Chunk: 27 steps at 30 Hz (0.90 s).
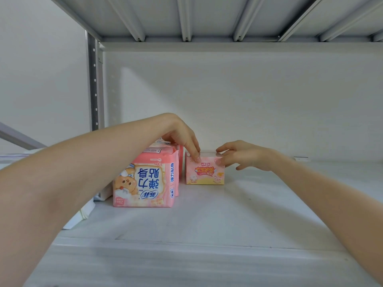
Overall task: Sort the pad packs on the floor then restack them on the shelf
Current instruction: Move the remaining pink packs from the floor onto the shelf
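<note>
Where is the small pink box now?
In the head view the small pink box stands on the shelf, just right of the large pink pad pack; the left hand and right hand touch its top corners.
</note>
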### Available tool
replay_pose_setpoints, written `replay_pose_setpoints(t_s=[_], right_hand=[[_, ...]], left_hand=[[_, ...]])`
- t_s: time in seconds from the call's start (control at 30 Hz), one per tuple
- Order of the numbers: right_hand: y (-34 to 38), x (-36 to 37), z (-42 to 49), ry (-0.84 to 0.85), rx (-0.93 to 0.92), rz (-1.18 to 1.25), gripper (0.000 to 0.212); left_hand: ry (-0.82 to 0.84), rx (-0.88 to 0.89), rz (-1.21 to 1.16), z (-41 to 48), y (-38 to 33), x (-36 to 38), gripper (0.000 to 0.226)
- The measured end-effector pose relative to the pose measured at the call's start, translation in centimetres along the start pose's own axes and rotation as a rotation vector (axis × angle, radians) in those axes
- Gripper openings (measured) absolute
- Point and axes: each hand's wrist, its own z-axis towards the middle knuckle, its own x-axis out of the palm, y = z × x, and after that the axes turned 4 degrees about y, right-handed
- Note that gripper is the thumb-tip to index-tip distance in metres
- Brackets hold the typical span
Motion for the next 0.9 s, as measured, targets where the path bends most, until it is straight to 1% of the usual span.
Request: replay_pose_setpoints(t_s=[0.2,0.33,0.43,0.5,0.6,0.73,0.9], right_hand=[[-0.4,0.3,0.3,-0.040,-0.016,-0.030,0.051],[-0.5,0.6,-0.2,-0.131,-0.057,-0.142,0.061],[-0.3,0.9,-1.4,-0.210,-0.081,-0.240,0.066],[-0.2,1.0,-2.5,-0.264,-0.094,-0.262,0.068],[0.0,1.3,-4.5,-0.348,-0.098,-0.375,0.068],[0.5,2.1,-8.0,-0.445,-0.089,-0.542,0.063],[1.0,4.0,-13.1,-0.566,-0.095,-0.621,0.058]], left_hand=[[-0.048,-0.033,0.039,-1.1,-0.9,0.7,0.054],[-0.187,-0.083,0.159,-2.3,-2.0,1.5,0.060],[-0.242,-0.082,0.164,-3.6,-2.5,2.1,0.068],[-0.285,-0.061,0.140,-4.5,-2.6,2.4,0.073],[-0.415,-0.006,0.155,-6.4,-2.5,3.2,0.073],[-0.605,0.060,0.230,-9.1,-2.2,5.4,0.070],[-0.775,0.060,0.323,-12.6,-1.7,9.8,0.067]])
